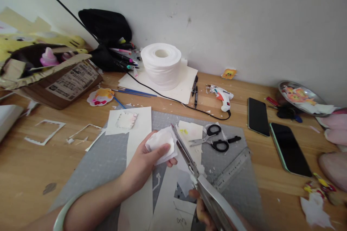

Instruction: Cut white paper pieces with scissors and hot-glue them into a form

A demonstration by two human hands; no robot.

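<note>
Your left hand (148, 160), centre of frame, pinches a folded white tissue pad (160, 143), thumb on top and fingers curled under, closed on it. Right hand (202, 211), bottom centre & mostly cut off by the frame edge, is wrapped round the handle of a long metal cutter (189, 158); the blade runs up-left, tip touching the pad's right edge.

The pad sits over the grey cutting mat (108, 158), just above white paper sheets (135, 202). Black-handled scissors (214, 139) lie right of the blade tip, a clear ruler (233, 168) lower right of them. Glue gun (223, 97) & tissue roll (162, 65) sit in the upper middle, two phones (273, 133) at right, well apart from the work.

To do this cleanly, imo: keep your left thumb back from the blade line, it's v. close now. Hold the pad taut so the soft layers don't bunch or slip. Work the blade away from your fingers, not toward them. Blade near the handle is blurred, so can't tell if the edge is clean there.
</note>
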